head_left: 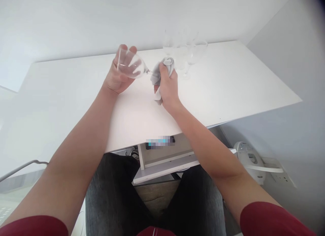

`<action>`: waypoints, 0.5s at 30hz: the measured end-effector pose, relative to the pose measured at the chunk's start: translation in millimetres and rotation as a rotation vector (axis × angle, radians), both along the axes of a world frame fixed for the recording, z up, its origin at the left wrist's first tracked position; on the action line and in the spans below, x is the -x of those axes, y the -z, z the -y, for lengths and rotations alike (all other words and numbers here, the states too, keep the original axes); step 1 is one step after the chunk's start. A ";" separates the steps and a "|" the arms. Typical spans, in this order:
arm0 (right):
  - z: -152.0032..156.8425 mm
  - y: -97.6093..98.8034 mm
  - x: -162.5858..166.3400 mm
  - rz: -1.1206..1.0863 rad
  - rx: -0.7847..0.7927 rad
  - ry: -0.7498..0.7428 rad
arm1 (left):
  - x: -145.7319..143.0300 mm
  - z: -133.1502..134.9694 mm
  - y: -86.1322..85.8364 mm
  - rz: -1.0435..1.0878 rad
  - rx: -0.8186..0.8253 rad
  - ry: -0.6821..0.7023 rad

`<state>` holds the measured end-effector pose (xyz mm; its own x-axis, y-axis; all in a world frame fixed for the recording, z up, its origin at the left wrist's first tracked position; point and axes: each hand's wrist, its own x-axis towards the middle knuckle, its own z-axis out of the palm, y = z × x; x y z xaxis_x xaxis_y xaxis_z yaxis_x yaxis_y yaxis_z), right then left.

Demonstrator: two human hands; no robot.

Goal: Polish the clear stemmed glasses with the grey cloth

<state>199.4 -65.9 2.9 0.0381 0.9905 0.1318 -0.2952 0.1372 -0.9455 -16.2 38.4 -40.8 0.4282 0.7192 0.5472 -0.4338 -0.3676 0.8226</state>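
A clear wine glass (132,66) lies tilted on its side in the air above the white table. My left hand (118,73) is closed round its bowl, fingers showing through the glass. The stem points right, toward my right hand (169,85), which grips a crumpled light grey cloth (156,75). The cloth wraps the stem end, so the foot of the glass is hidden. Just behind my right hand, several clear stemmed glasses (189,55) stand upright in a group, their outlines faint against the white.
The white table (215,90) backs onto a pale wall. Below its front edge is an open drawer (165,168) over my lap, with a blurred dark item (159,142) at the top. At right stand a white appliance (250,161) and a wall socket (281,176); a grey cable (22,166) curves at left.
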 end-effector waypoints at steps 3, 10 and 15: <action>10.5 -3.0 1.6 0.138 -0.154 0.147 | 0.7 -3.9 5.0 0.014 0.019 0.015; 27.0 -7.4 -2.0 0.496 -0.393 0.100 | -9.0 16.7 -17.1 0.021 0.133 -0.075; 23.2 -4.2 0.5 0.432 -0.307 0.111 | -7.3 8.8 -10.5 -0.007 0.128 -0.174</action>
<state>198.9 -89.0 7.1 0.0181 0.8970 0.4416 0.1435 0.4348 -0.8890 -8.9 29.5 -30.3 0.2953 0.8458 0.4444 -0.3668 -0.3291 0.8701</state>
